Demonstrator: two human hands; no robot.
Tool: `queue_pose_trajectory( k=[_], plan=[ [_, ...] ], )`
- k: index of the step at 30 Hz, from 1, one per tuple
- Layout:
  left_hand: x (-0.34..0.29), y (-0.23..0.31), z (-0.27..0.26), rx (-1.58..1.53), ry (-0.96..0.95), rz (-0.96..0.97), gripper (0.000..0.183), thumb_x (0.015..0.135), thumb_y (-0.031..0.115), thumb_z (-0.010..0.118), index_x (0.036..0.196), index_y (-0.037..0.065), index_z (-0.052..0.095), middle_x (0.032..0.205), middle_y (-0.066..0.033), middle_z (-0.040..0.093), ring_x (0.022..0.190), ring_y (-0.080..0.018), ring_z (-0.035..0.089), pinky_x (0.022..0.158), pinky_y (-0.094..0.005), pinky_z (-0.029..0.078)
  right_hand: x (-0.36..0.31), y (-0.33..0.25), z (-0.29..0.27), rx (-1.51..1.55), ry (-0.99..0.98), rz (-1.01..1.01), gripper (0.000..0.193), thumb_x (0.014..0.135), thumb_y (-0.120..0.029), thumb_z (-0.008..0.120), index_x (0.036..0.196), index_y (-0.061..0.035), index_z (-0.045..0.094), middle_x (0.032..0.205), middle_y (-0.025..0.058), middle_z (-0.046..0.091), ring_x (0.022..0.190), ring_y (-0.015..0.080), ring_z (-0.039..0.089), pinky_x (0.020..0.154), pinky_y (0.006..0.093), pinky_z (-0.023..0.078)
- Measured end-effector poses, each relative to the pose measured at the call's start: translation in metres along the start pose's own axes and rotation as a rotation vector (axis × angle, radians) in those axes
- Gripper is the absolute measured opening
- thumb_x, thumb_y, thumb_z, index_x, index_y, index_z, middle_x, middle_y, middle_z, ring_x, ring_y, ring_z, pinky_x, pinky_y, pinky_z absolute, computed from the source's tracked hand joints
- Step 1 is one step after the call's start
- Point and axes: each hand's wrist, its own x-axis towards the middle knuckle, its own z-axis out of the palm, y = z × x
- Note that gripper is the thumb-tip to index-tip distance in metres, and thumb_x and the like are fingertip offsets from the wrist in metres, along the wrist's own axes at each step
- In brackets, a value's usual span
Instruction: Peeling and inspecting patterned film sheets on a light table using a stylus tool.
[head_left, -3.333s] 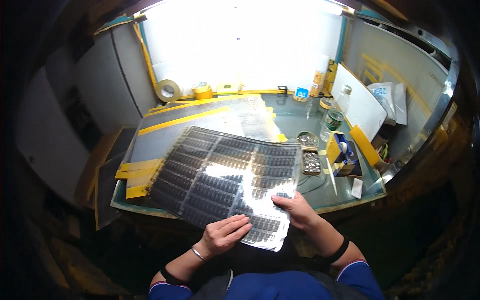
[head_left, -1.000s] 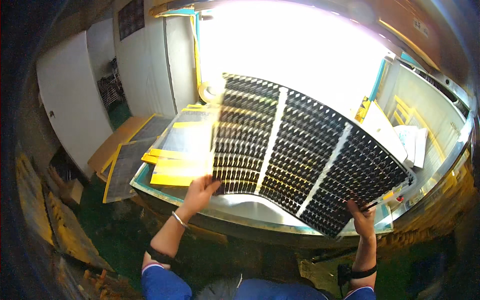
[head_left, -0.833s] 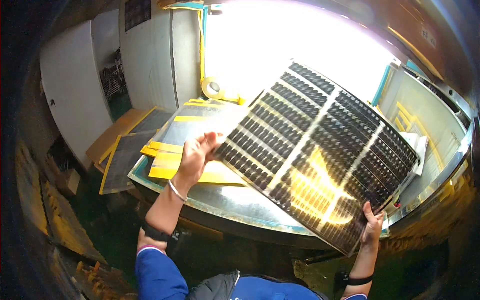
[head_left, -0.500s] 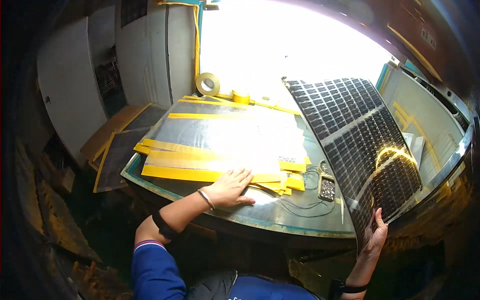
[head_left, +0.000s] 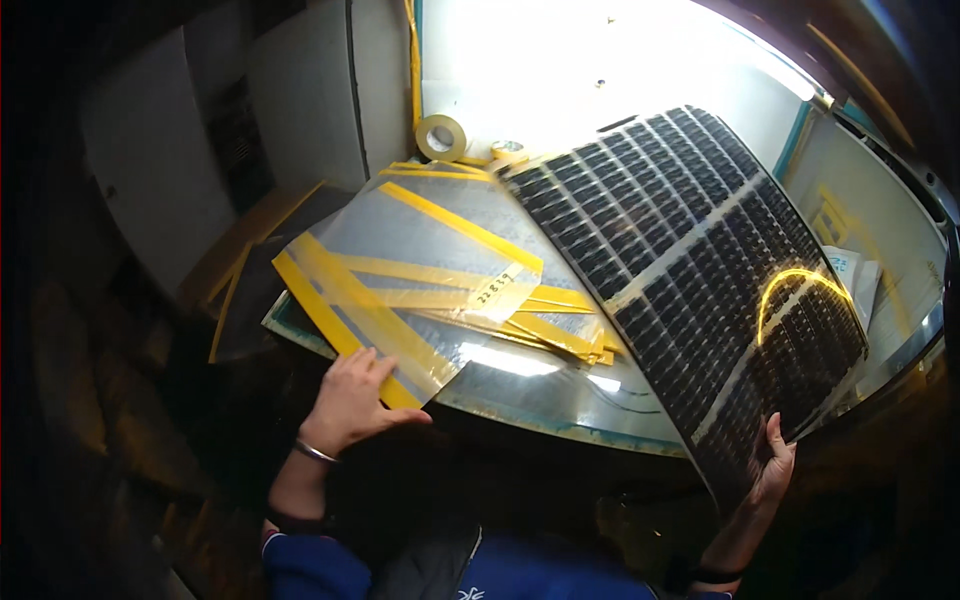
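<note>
My right hand [head_left: 772,465] grips the lower edge of a large dark film sheet [head_left: 660,230], thumb on its face. The sheet carries a black grid pattern with pale bands and a yellow ring of reflected light, and it is held up tilted over the table's right side. My left hand [head_left: 352,400] lies with its fingers on the yellow-taped edge of a clear plastic sheet [head_left: 420,365], its thumb stretched out to the side. That clear sheet lies skewed over a stack of yellow-edged clear sheets [head_left: 440,215].
A glass-topped table [head_left: 540,400] has a teal edge. At its back stand a tape roll [head_left: 440,137] and a smaller yellow roll [head_left: 508,150]. More dark yellow-edged sheets [head_left: 255,295] lie at the left. White papers [head_left: 850,275] rest by the right panel.
My left hand has moved left and nearer to me, and the clear sheet under it has turned askew. The dark sheet has swung slightly, its top edge rising and shifting left.
</note>
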Motion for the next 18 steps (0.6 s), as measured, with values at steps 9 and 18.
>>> queue_pose_trajectory(
  k=[9,18],
  plan=[
    [0.019,0.048,0.003,0.057,-0.210,0.098,0.016,0.077,0.012,0.064,0.090,0.003,0.062,0.093,-0.0122,0.060,0.091,-0.0278,0.057,0.076,-0.0389,0.049,-0.013,-0.027,0.028,-0.273,-0.104,0.299,0.043,0.085,0.001,0.056,0.126,0.0036,0.041,0.107,0.0190,0.061,0.085,0.0277,0.067,0.074,0.0395,0.058],
    [0.042,0.020,0.020,-0.529,0.008,-0.128,0.014,0.076,0.013,0.070,0.083,0.001,0.069,0.078,-0.0113,0.065,0.072,-0.0227,0.065,0.066,-0.0317,0.050,-0.023,-0.042,-0.011,-0.352,-0.121,0.436,0.038,0.080,0.001,0.060,0.116,0.0098,0.050,0.097,0.0209,0.064,0.078,0.0276,0.068,0.069,0.0366,0.058]
  ],
)
